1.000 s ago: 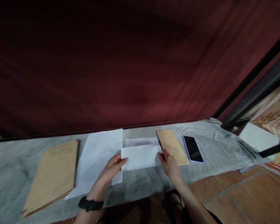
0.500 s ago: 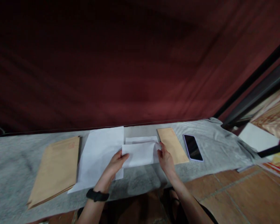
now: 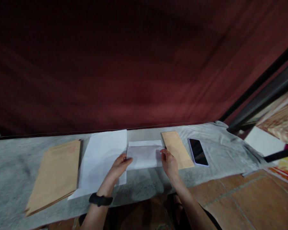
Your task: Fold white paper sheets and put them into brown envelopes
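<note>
A folded sheet of white paper (image 3: 144, 157) lies in front of me, its upper flap ending a little short of the strip behind it. My left hand (image 3: 121, 164), with a black band on the wrist, pinches the paper's left edge between thumb and fingers. At the right edge my right hand (image 3: 168, 161) has its fingers bent over the paper's upper corner, thumb and fingertips close together. Flat white sheets (image 3: 105, 156) lie just left of the folded one, partly behind my left hand. A narrow brown envelope (image 3: 177, 148) rests right beside my right hand.
Large brown envelopes (image 3: 55, 175) are stacked at the left. A phone (image 3: 198, 152) with a pale purple edge lies at the right. Everything rests on a grey cloth (image 3: 223, 153) before a dark red curtain (image 3: 139, 80). Brown floor tiles (image 3: 240, 198) show below.
The folded paper's upper part has come down flatter. My right hand's fingers have shifted slightly left along its upper right corner; the left hand keeps its place.
</note>
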### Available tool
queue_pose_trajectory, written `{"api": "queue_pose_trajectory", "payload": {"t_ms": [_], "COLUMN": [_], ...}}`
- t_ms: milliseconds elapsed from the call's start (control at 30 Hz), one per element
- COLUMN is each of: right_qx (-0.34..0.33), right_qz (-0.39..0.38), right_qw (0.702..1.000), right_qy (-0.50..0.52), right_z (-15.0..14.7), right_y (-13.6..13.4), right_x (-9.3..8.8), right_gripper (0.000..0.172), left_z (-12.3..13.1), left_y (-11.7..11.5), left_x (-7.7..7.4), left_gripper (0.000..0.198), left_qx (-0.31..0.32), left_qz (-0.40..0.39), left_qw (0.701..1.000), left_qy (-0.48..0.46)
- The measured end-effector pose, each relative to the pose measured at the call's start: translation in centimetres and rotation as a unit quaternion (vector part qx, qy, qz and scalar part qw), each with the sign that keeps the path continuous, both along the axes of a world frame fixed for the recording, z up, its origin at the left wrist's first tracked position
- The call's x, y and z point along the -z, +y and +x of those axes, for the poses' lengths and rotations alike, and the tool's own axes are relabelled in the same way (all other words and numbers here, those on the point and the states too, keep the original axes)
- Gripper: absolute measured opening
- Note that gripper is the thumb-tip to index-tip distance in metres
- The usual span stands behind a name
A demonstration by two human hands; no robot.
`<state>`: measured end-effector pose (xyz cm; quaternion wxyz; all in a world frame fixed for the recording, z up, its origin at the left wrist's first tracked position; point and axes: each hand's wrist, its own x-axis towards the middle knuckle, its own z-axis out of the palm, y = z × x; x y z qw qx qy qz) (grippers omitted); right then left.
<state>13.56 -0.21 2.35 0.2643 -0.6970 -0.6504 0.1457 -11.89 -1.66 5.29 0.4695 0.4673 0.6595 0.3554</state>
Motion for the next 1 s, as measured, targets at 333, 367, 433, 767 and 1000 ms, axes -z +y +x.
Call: {"api": "queue_pose_trajectory", "payload": {"t_ms": [333, 367, 433, 767, 1000], "right_qx": [0.000, -0.001, -0.006, -0.048, -0.141], "right_qz": [-0.029, -0.027, -0.016, 0.079, 0.084], "right_qw": [0.996, 0.996, 0.995, 0.983, 0.979], "right_qy": [-0.079, -0.086, -0.099, -0.159, -0.117], "right_z": [-0.7, -0.7, -0.9, -2.0, -3.6], "right_y": [0.3, 0.3, 0.2, -0.1, 0.3], "right_x": [-0.6, -0.5, -0.4, 1.0, 1.1], "right_gripper": [0.025, 0.026, 0.027, 0.038, 0.043], "left_z": [1.9, 2.1, 2.3, 3.4, 3.9], "left_y": [2.2, 2.2, 2.3, 2.9, 2.8], "left_x": [1.5, 1.4, 1.2, -0.3, -0.5], "left_gripper": [0.014, 0.017, 0.022, 0.033, 0.034], "left_qx": [0.011, 0.009, 0.003, -0.022, -0.007], "left_qz": [-0.021, -0.029, -0.037, -0.089, -0.088], "left_qw": [0.950, 0.945, 0.941, 0.924, 0.912], "left_qy": [0.313, 0.324, 0.336, 0.371, 0.402]}}
